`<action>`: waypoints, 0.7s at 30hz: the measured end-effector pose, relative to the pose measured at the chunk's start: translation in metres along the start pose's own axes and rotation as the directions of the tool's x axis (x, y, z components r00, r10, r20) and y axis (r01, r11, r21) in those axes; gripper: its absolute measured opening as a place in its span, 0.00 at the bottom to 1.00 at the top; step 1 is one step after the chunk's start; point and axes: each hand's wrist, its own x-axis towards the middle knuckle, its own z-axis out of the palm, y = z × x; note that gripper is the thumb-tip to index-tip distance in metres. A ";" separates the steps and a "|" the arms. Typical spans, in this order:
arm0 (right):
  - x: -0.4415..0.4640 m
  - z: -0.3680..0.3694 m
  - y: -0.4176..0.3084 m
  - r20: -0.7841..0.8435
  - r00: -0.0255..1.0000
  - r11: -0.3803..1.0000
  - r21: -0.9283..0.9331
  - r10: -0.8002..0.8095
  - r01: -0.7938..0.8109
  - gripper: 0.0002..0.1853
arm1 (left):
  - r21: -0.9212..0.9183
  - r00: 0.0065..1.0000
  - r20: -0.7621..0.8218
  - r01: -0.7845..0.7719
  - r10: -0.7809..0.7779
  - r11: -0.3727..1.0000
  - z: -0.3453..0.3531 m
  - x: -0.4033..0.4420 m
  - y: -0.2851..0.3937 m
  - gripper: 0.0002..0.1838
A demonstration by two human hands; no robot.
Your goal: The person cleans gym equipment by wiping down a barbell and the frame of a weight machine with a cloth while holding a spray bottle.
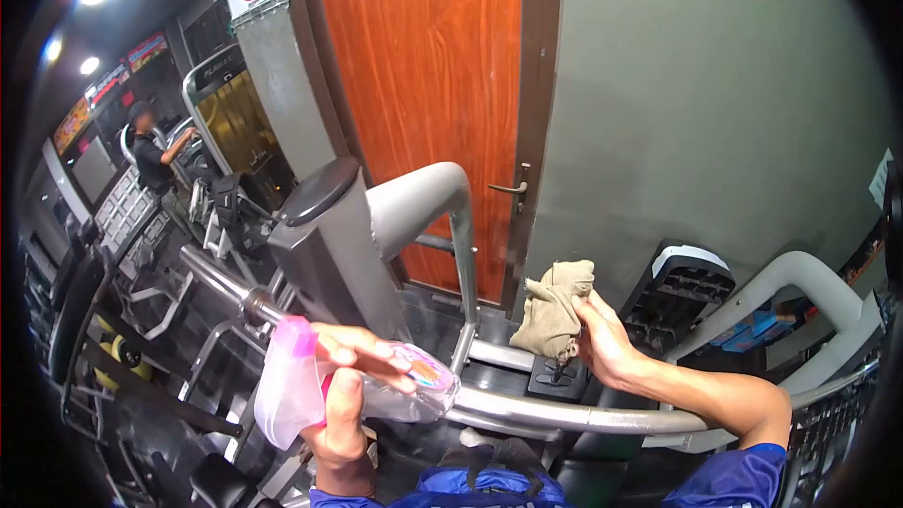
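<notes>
A clear spray bottle with a pink and white trigger head [293, 381] is in my left hand [346, 395], its fingers around the neck. The bottle lies tilted to the right, and a colourful label shows on its body. My right hand [605, 339] grips a crumpled beige cloth [557, 309] by its right side, held up in front of the grey wall. Below both hands runs a curved metal bar [564, 414] of a gym machine.
Ahead stand a grey machine post [324, 245] with a bent tube [423, 190] and a wooden door [428, 85]. Another machine frame [800, 273] is at the right. A person [155, 155] stands among gym machines at the far left.
</notes>
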 end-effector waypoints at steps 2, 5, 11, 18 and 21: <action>-0.003 0.004 -0.005 0.013 0.999 0.996 -0.074 -0.041 0.042 0.10 | -0.001 0.993 -0.114 -0.017 0.017 1.000 -0.002 -0.022 0.011 0.12; -0.005 0.003 -0.015 0.077 0.985 0.985 -0.063 -0.156 0.161 0.10 | 0.103 0.989 -0.148 0.040 -0.025 0.994 -0.025 -0.060 0.014 0.11; -0.038 0.021 -0.065 0.096 0.872 0.877 0.033 -0.480 0.479 0.21 | 0.173 0.958 -0.089 0.286 -0.274 0.943 -0.059 -0.147 -0.007 0.05; -0.138 0.056 -0.039 0.324 0.823 0.885 0.153 -0.466 0.440 0.28 | 0.223 0.867 -0.131 0.499 -0.482 0.837 -0.094 -0.237 -0.045 0.03; -0.164 0.046 0.024 0.499 0.838 0.975 0.110 -0.222 0.193 0.28 | 0.202 0.863 -0.179 0.502 -0.473 0.841 -0.101 -0.253 -0.046 0.03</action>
